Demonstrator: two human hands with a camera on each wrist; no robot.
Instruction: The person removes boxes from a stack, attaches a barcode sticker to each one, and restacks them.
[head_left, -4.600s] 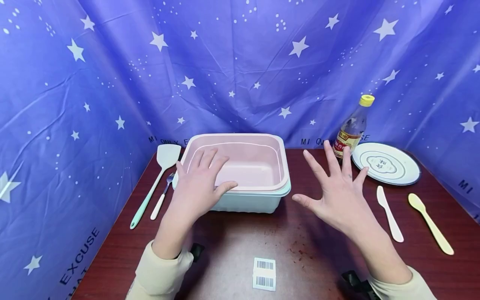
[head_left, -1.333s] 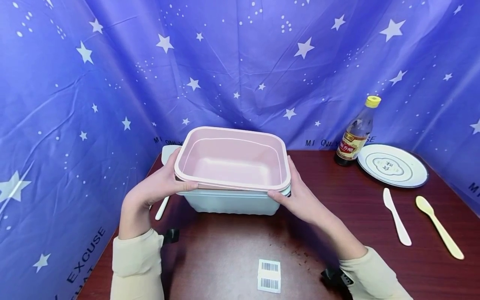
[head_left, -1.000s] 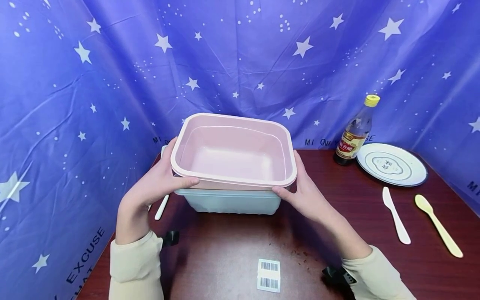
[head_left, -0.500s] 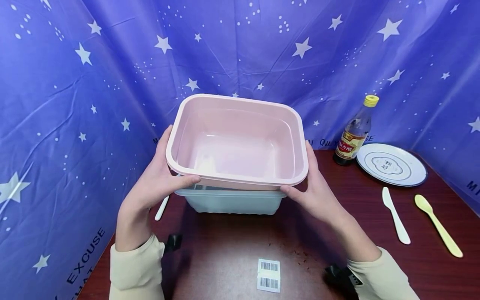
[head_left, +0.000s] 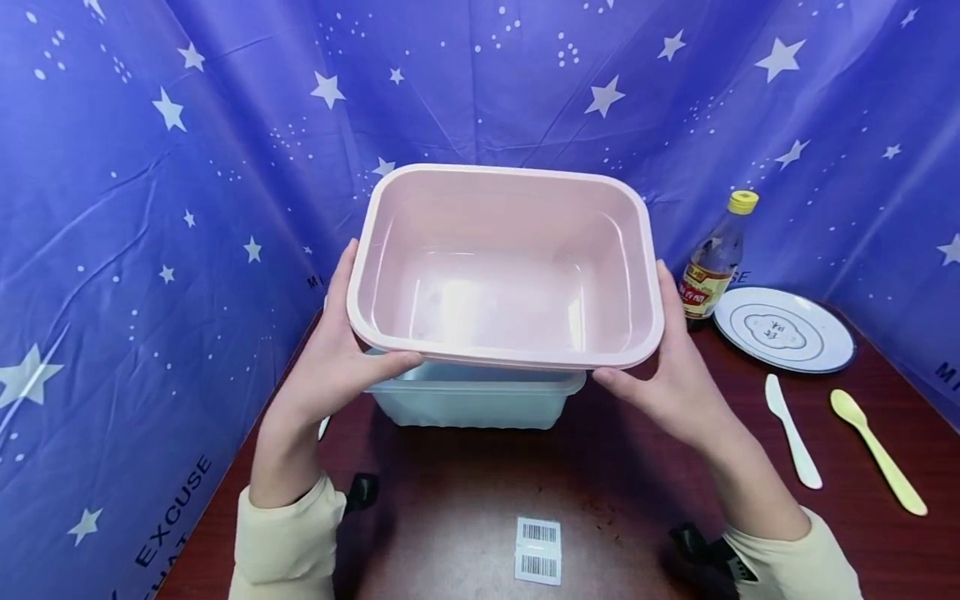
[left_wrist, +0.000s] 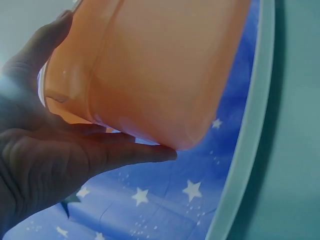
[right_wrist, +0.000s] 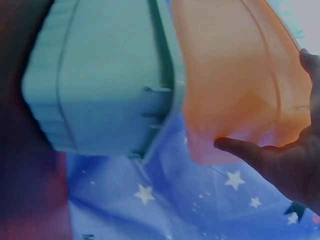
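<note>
Both hands hold a pink plastic basin point(head_left: 480, 287) up by its two short ends, tilted so its inside faces the head camera. My left hand point(head_left: 318, 371) grips the left end, thumb along the near rim and fingers against the side. At the other end, my right hand point(head_left: 678, 387) grips likewise. Below stands a pale blue-green basin point(head_left: 472, 407) on the table, its opening partly hidden by the pink one. In the left wrist view the pink basin's wall point(left_wrist: 150, 75) looks orange; the right wrist view shows it beside the blue-green basin point(right_wrist: 110, 90).
To the right are a vinegar bottle point(head_left: 705, 283), a white plate point(head_left: 817, 333), a white knife point(head_left: 793, 433) and a yellow spoon point(head_left: 879, 450). A barcode label point(head_left: 537, 550) lies in front. Mostly hidden by my left arm is a fork point(head_left: 323, 427). A starry curtain point(head_left: 480, 83) surrounds the table.
Both hands, earlier spread in the air, took hold of the pink basin's ends. It has risen out of the blue-green basin, tilting toward the camera and shifting slightly right.
</note>
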